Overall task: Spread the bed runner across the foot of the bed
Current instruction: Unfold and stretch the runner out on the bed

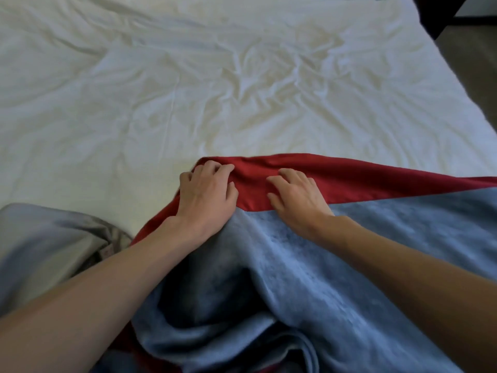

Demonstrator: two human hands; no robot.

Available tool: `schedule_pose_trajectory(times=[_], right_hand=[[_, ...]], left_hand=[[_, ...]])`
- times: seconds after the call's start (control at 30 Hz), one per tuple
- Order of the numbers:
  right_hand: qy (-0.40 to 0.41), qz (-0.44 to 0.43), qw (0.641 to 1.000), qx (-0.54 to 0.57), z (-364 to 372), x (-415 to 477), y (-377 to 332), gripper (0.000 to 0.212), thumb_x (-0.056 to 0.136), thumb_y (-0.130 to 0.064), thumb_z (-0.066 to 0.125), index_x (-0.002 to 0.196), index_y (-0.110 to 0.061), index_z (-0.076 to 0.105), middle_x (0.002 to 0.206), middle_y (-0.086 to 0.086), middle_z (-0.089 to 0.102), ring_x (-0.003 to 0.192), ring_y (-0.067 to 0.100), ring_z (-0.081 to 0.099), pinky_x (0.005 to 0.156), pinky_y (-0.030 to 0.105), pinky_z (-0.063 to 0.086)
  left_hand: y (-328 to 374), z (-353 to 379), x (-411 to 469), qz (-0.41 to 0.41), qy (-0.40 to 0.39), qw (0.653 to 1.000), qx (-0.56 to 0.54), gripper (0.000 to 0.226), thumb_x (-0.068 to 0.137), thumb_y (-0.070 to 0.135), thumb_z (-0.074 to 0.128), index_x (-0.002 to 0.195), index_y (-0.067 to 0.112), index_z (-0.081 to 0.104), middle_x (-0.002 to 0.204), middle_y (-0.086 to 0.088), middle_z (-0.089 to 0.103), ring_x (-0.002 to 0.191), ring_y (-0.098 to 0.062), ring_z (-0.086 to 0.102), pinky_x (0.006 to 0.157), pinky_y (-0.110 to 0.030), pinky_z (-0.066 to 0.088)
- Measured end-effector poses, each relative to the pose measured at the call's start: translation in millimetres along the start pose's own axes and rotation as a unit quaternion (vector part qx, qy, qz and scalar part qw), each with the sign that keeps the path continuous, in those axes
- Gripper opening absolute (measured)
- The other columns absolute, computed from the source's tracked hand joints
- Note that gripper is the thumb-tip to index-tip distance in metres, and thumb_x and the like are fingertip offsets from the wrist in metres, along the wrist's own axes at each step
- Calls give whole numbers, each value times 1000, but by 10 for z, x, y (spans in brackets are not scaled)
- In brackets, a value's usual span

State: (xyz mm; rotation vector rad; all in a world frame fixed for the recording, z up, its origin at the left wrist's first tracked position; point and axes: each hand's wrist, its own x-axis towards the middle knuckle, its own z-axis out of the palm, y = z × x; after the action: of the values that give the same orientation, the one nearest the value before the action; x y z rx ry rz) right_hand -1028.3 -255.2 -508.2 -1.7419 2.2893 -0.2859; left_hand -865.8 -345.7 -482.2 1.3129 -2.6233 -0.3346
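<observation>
The bed runner (363, 243) is grey-blue plush with a red satin border (349, 179). It lies bunched over the near edge of the bed, spreading toward the right. My left hand (207, 195) rests on the runner's red top corner with its fingers curled into the fabric. My right hand (295, 197) lies flat, fingers apart, on the red border just right of the left hand. Folds of the runner pile up between my forearms at the bottom.
A wrinkled white sheet (215, 76) covers the whole bed beyond the runner. A grey garment or cloth (48, 243) sits at the near left. Brown floor (478, 63) and dark furniture (441, 12) show past the bed's right edge.
</observation>
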Motion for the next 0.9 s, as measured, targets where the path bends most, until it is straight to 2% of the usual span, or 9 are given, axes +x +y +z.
schedule_pose_trajectory(times=[0.1,0.27,0.4,0.47,0.53,0.63,0.8,0.9], right_hand=[[2,-8,1000,2,-55,-389,104,41,92,-28,52,131,-16,52,134,11,48,123,32,42,99,42,33],[-2,-23,1000,8,-186,-1167,159,43,93,-30,51,133,-15,50,139,13,44,127,31,40,102,41,30],[-4,-63,998,12,-279,-1819,111,41,94,-33,50,132,-17,51,138,11,44,125,30,41,101,39,31],[-9,-75,997,16,-294,-2098,62,40,94,-34,49,131,-18,50,137,9,45,123,29,42,100,39,32],[-9,-89,996,18,-271,-2344,-6,39,93,-34,51,128,-16,52,135,9,46,120,31,44,98,40,33],[2,-94,995,11,-184,-2615,-126,42,89,-35,56,126,-14,54,135,13,45,119,33,44,98,41,34],[30,-108,993,-31,-57,-2843,-423,55,79,-31,70,126,-8,54,139,23,42,124,38,44,98,48,39],[26,-140,989,-38,16,-2910,-713,57,74,-30,74,123,-7,58,138,25,45,126,39,45,96,49,42]], left_hand=[[223,-52,-301,11,14,1000,-4,41,90,24,48,130,17,50,121,-5,55,108,-26,52,93,-44,34],[551,-204,-916,7,67,998,0,42,88,18,51,130,13,49,127,-10,51,111,-31,49,94,-46,33],[834,-244,-1473,18,95,995,18,44,82,16,59,125,7,51,122,-15,52,105,-36,52,89,-48,36],[911,-202,-1728,21,87,995,34,47,79,18,64,123,6,53,119,-16,53,104,-38,53,88,-49,38],[939,-147,-1960,7,58,997,48,53,78,23,65,126,6,51,125,-16,50,112,-37,51,91,-50,36],[890,-77,-2280,-23,11,997,70,62,80,34,62,135,9,43,136,-17,42,123,-36,43,98,-52,34],[626,-100,-2687,5,-9,994,110,76,83,40,61,144,8,30,149,-24,26,137,-38,28,106,-54,29],[393,-155,-2861,-17,-25,992,120,78,86,41,57,148,9,21,153,-25,17,140,-38,20,109,-56,24]])
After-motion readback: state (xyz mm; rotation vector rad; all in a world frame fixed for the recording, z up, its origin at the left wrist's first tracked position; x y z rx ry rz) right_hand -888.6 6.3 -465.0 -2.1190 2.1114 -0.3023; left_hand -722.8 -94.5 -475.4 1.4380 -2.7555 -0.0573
